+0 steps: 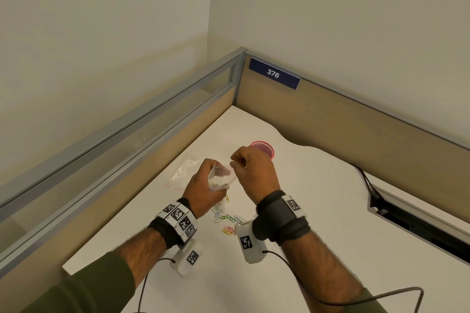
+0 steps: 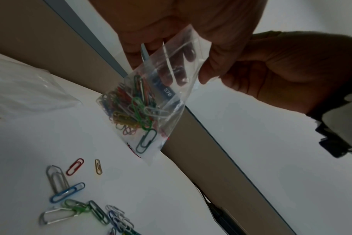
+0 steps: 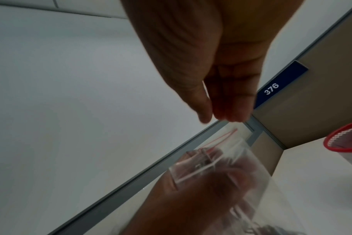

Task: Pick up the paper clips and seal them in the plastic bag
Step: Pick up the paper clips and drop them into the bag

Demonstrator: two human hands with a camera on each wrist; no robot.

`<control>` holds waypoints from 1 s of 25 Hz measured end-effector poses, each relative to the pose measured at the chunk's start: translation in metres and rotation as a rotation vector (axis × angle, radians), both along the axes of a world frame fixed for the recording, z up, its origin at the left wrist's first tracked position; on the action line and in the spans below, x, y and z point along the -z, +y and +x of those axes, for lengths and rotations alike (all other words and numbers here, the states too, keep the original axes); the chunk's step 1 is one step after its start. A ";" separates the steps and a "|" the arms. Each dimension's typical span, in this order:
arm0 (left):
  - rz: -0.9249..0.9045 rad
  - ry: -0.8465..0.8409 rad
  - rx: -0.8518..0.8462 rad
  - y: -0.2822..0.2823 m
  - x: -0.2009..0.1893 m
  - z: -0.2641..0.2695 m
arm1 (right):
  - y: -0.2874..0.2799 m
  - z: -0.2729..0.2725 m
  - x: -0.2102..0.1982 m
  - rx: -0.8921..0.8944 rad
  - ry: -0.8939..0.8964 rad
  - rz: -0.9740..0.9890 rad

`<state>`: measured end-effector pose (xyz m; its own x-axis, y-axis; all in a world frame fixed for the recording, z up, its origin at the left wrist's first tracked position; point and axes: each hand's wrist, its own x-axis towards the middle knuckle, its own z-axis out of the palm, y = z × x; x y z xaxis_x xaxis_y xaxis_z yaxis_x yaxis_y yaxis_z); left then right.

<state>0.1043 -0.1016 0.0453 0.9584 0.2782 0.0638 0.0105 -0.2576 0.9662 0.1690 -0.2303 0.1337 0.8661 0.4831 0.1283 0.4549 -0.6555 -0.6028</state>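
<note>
White worktop (image 1: 292,211) carried loose paper clips (image 1: 229,222) beneath a clip-filled plastic bag (image 2: 151,101) gripped in the left hand (image 1: 203,185); the right hand (image 1: 254,168) pinched its fingers (image 3: 229,114) together above the bag's mouth.

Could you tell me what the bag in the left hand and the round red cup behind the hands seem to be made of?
The bag looks like thin clear glossy plastic: fingers and clips show through it and it creases. The red cup seems to be painted wire mesh, judging by its fine ribbed wall and solid rim, though blur leaves that open.
</note>
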 end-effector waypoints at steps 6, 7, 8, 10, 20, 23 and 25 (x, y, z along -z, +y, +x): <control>0.011 -0.005 0.002 -0.001 0.003 0.003 | 0.009 0.001 0.010 -0.054 0.050 -0.182; 0.002 -0.005 -0.002 -0.001 0.005 0.003 | 0.010 0.001 0.010 -0.048 0.057 -0.151; -0.008 -0.006 -0.004 -0.001 0.008 0.002 | 0.011 0.002 0.009 -0.033 0.077 -0.107; -0.037 0.012 0.001 -0.001 0.008 -0.001 | 0.010 0.003 0.005 0.001 0.148 -0.005; 0.058 -0.044 -0.055 -0.006 0.005 0.004 | -0.004 0.006 0.006 0.037 0.302 0.245; -0.006 -0.081 -0.060 0.004 0.007 0.003 | -0.031 0.019 0.038 0.161 0.298 0.237; -0.042 -0.077 -0.059 0.013 0.008 0.000 | -0.059 0.026 0.085 0.226 0.311 0.009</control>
<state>0.1046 -0.0890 0.0369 0.9330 0.3378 0.1237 -0.0504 -0.2177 0.9747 0.1950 -0.2897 0.0491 0.9488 0.2756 -0.1545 0.0937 -0.7124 -0.6955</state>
